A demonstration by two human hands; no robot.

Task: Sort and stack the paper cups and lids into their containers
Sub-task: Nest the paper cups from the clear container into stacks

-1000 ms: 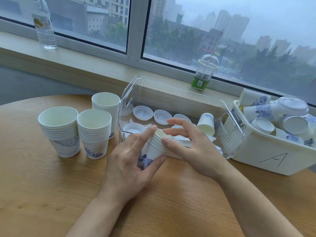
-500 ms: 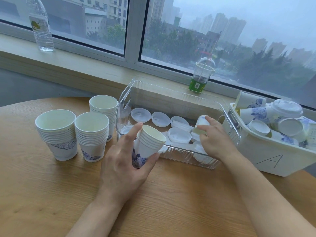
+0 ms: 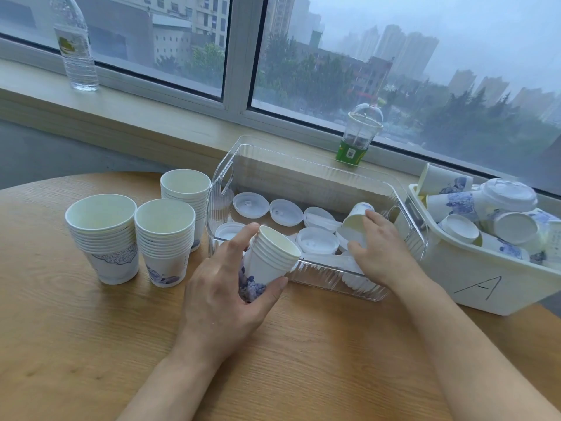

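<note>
presently, a small nested stack of cups (image 3: 267,259) is held tilted in the left hand (image 3: 224,293), fingers curled round it, just in front of the clear bin (image 3: 315,165). the right hand (image 3: 379,247), which a second ago was beside that stack, has been moved into the clear bin and is now closed on a stray cup (image 3: 356,218) lying among the loose lids (image 3: 250,205) (a cup misfiled with lids, it is judged). three cup stacks (image 3: 164,238) are stood on the table (image 3: 91,344); the white bin marked a (image 3: 473,284) is noted as not yet sorted. the stray cup is judged next for nesting.
</note>
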